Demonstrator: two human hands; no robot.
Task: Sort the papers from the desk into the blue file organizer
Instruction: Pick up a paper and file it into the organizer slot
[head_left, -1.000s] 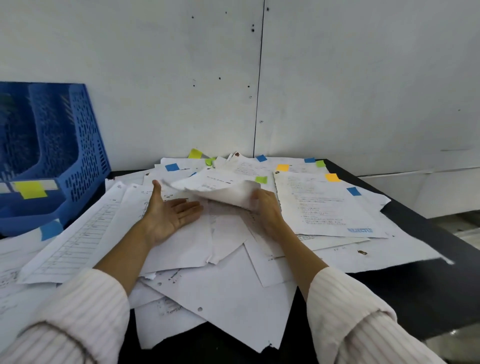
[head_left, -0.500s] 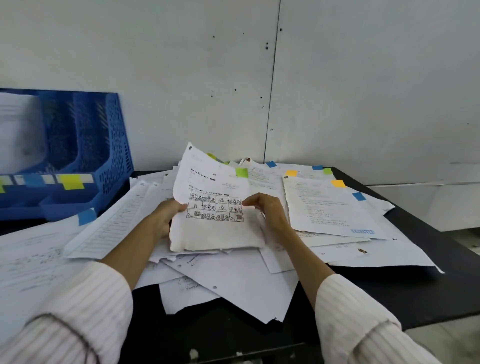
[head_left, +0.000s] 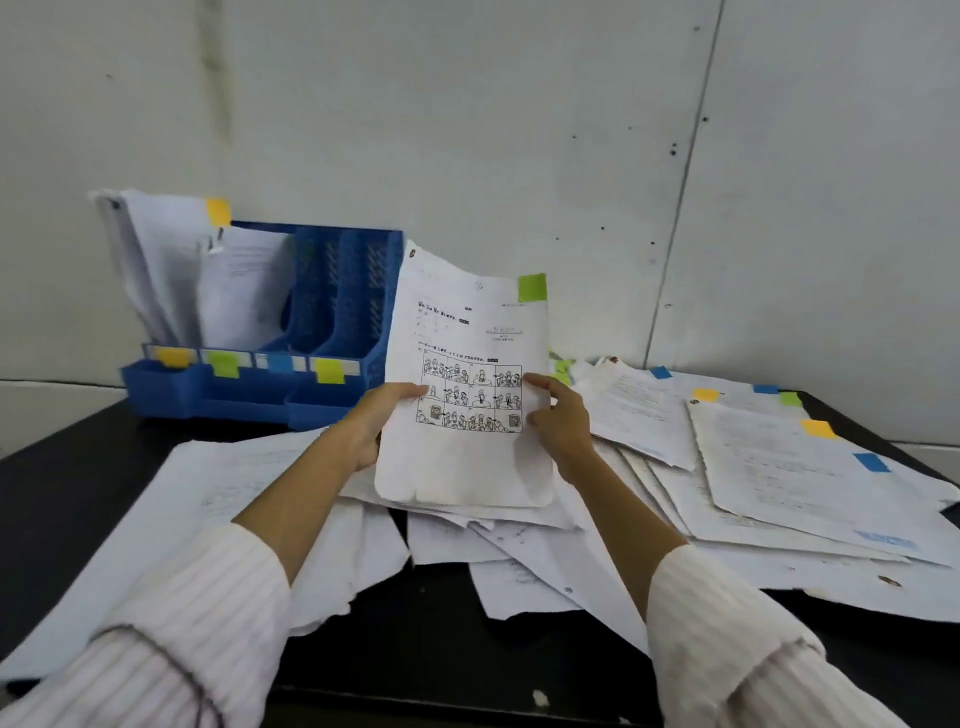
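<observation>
Green-tabbed sheet (head_left: 462, 384) between both hands

Left hand (head_left: 371, 423) and right hand (head_left: 558, 423) pinch a green-tagged sheet (head_left: 465, 395) upright above the scattered papers (head_left: 779, 478). Blue file organizer (head_left: 332, 322) stands behind, left.

Pale panelled wall (head_left: 519, 130), black desk (head_left: 62, 499)

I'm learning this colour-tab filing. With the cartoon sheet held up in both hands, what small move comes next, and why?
Probably carry the sheet, gripped by the left hand and right hand, leftward to the file organizer. Its green tab seems to match the green label on the second slot from the left.
</observation>
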